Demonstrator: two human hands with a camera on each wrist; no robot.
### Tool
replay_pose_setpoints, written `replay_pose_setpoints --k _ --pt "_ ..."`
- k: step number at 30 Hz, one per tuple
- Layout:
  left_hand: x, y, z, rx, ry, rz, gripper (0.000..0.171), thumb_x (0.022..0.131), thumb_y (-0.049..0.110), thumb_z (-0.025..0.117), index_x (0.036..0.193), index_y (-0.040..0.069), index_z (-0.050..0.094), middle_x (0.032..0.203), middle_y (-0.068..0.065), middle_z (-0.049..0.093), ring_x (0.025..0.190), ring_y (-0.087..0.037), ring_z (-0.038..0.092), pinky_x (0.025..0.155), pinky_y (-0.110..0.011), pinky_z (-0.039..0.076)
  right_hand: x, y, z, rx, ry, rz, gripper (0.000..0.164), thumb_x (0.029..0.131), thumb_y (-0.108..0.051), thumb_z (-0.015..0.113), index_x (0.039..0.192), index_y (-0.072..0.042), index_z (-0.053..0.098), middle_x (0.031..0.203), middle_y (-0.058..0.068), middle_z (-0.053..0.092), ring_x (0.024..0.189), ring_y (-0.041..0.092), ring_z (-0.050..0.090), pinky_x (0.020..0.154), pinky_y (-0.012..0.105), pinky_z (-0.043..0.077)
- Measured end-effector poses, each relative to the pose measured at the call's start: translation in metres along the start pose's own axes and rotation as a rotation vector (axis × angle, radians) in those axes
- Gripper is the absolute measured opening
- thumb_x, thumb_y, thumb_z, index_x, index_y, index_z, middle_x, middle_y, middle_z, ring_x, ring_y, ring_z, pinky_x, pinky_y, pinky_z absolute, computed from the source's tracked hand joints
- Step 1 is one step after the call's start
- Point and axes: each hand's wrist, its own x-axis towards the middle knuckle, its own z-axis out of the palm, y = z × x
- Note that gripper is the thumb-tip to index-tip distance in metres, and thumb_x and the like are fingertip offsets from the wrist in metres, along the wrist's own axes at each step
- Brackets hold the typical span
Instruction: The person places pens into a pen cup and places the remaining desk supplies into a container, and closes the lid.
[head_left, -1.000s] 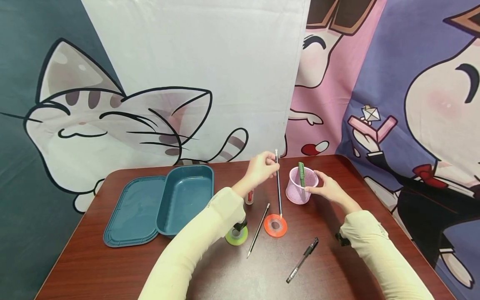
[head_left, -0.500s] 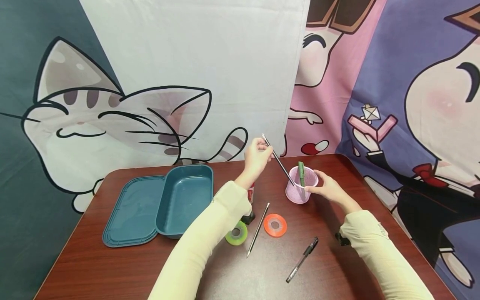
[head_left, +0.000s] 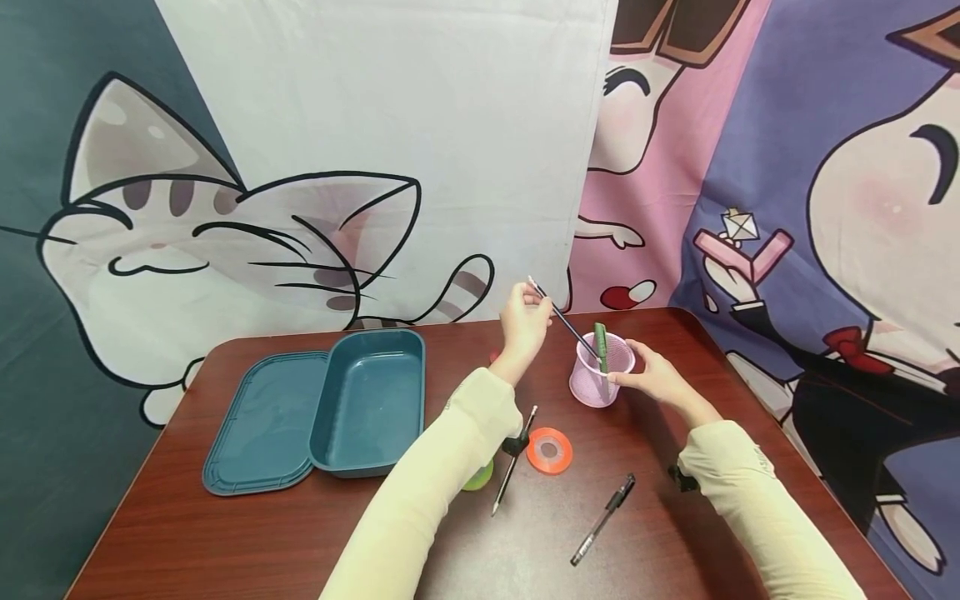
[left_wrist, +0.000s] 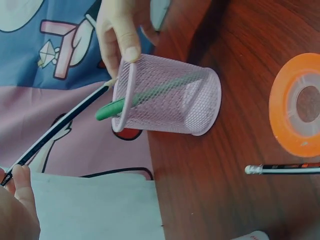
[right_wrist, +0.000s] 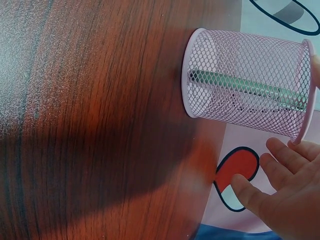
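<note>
My left hand (head_left: 525, 321) pinches a dark striped pencil (head_left: 566, 323) near its eraser end. The pencil slants down to the right, its sharpened tip at the mouth of a pink mesh pen holder (head_left: 591, 390). In the left wrist view, the tip is close to the holder's rim (left_wrist: 131, 92); whether they touch I cannot tell. A green pen (head_left: 601, 343) leans inside the upright holder. My right hand (head_left: 662, 382) grips the holder's rim from the right, thumb in front. Through the mesh, the right wrist view shows the green pen (right_wrist: 240, 84) reaching the bottom.
An orange tape roll (head_left: 564, 451), another pencil (head_left: 504, 483) and a black-capped pen (head_left: 603, 521) lie on the table nearer me. My left sleeve partly covers a green tape roll (head_left: 480, 477). A teal box (head_left: 375, 400) stands left, beside its lid (head_left: 258, 425).
My left hand has moved the pencil from above the orange tape roll over to the pen holder, tilting it so its tip reaches the holder's mouth. My right hand stays on the rim.
</note>
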Motion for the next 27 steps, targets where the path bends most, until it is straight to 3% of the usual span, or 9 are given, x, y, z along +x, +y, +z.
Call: replay_pose_setpoints --k 9,16,23,27 --pt "-0.008 -0.015 0.012 0.033 -0.011 0.005 0.015 0.080 0.003 0.057 0.093 0.000 0.051 0.082 -0.016 0.064 0.065 -0.028 0.065 0.049 -0.016 0.048 0.000 -0.001 0.000 0.019 0.002 0.002 0.085 0.073 -0.040 0.067 0.134 0.005 0.027 0.134 0.027 0.034 0.123 0.041 0.031 0.099 0.056 0.025" --pt "-0.014 -0.025 0.020 0.077 -0.009 -0.003 0.014 0.081 0.004 0.058 0.092 0.002 0.051 0.080 -0.013 0.064 0.061 -0.020 0.064 0.047 -0.015 0.046 0.000 -0.001 0.000 0.004 0.002 -0.011 0.084 0.074 -0.039 0.067 0.133 0.006 0.027 0.133 0.029 0.035 0.122 0.042 0.032 0.098 0.056 0.026" --pt "-0.021 -0.030 0.024 0.087 -0.041 -0.003 0.014 0.081 0.004 0.057 0.092 0.001 0.050 0.079 -0.015 0.064 0.066 -0.028 0.065 0.046 -0.014 0.045 -0.003 -0.001 0.001 0.023 0.033 -0.056 0.090 0.070 -0.050 0.065 0.132 0.006 0.030 0.129 0.030 0.037 0.119 0.043 0.034 0.096 0.057 0.027" --pt "-0.025 -0.032 0.026 0.115 -0.047 0.000 0.013 0.081 0.004 0.058 0.092 0.001 0.050 0.080 -0.014 0.065 0.067 -0.024 0.066 0.048 -0.015 0.046 -0.003 -0.003 0.000 0.030 0.028 -0.055 0.090 0.071 -0.050 0.065 0.132 0.006 0.030 0.130 0.030 0.037 0.119 0.043 0.034 0.096 0.057 0.027"
